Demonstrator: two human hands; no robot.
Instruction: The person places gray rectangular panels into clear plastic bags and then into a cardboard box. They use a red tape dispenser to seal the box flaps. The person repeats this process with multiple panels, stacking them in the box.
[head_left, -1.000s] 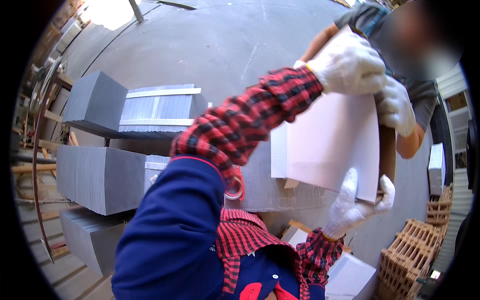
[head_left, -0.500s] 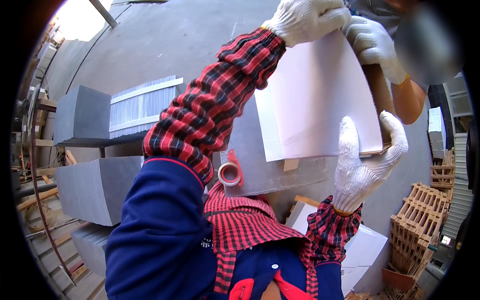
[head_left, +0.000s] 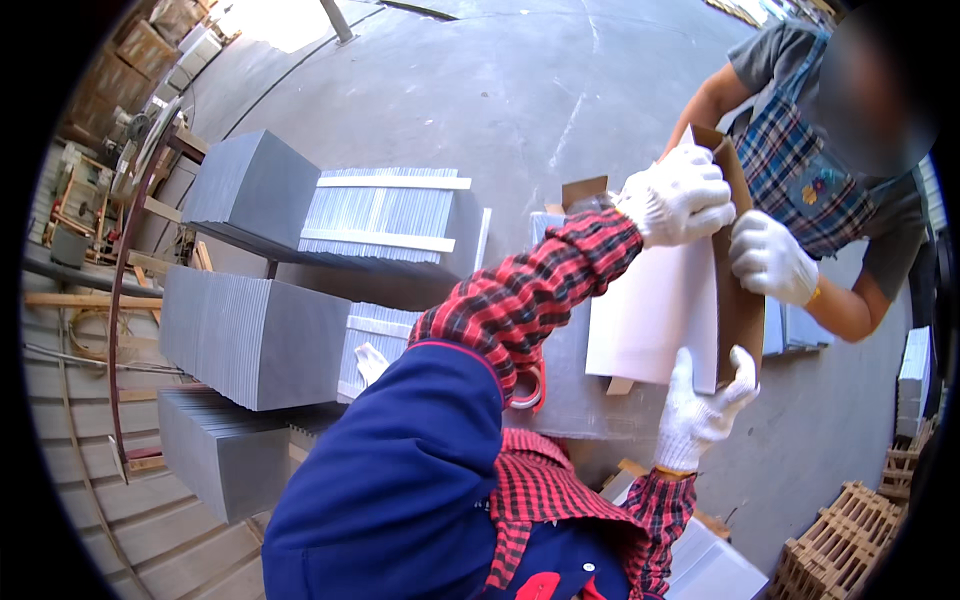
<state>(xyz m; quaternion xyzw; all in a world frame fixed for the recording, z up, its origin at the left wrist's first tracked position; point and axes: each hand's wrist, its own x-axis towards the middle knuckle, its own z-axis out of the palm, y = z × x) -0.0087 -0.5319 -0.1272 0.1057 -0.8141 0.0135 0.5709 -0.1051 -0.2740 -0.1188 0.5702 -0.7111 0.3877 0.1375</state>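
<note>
A white cardboard box (head_left: 650,320) with a brown inner side stands on the work table, its open brown edge toward the right. My left hand (head_left: 682,195), in a white knit glove, is closed on the far part of its upper edge. At the near corner, my right hand (head_left: 703,412), also gloved, has thumb and fingers on either side of the cardboard. A co-worker's gloved hand (head_left: 770,258) touches the brown side between my hands. Partly hidden by my left sleeve, a tape roll in a red dispenser (head_left: 538,388) lies on the table.
Stacks of grey panels (head_left: 255,335) stand at the left, beside bundled panels with white strips (head_left: 385,210). The co-worker (head_left: 815,190) stands across the box at the right. Wooden pallets (head_left: 840,545) are piled at the lower right. A brown flap (head_left: 584,192) shows behind the box.
The view has shifted, and the box now shows more of its brown inside. The co-worker's hand, close to my left hand before, is now lower along the edge. Both my hands stay on the box.
</note>
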